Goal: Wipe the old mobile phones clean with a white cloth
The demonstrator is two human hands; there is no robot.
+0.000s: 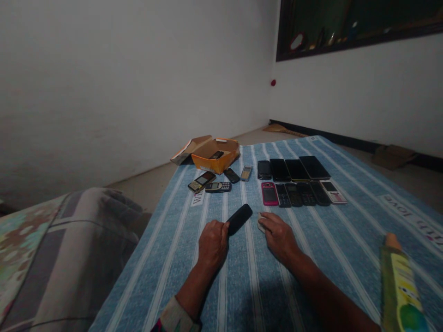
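Note:
My left hand (213, 242) grips one end of a black mobile phone (240, 219) and holds it slanted over the striped blue cloth. My right hand (279, 235) is closed on a small pale piece (261, 222), perhaps a folded cloth; most of it is hidden by the fingers. A narrow gap separates it from the phone. Beyond my right hand, several phones lie in two neat rows, among them a pink phone (269, 193) and a large black smartphone (314, 167). Farther left, loose phones lie about, including a dark keypad phone (218, 186) and a silver phone (246, 173).
An orange cardboard box (221, 163) with its lid open stands at the far left edge, a phone (217, 155) inside. A green and yellow printed item (403, 290) with a tan tip is at the right. Draped fabric (86, 249) lies left, across a gap.

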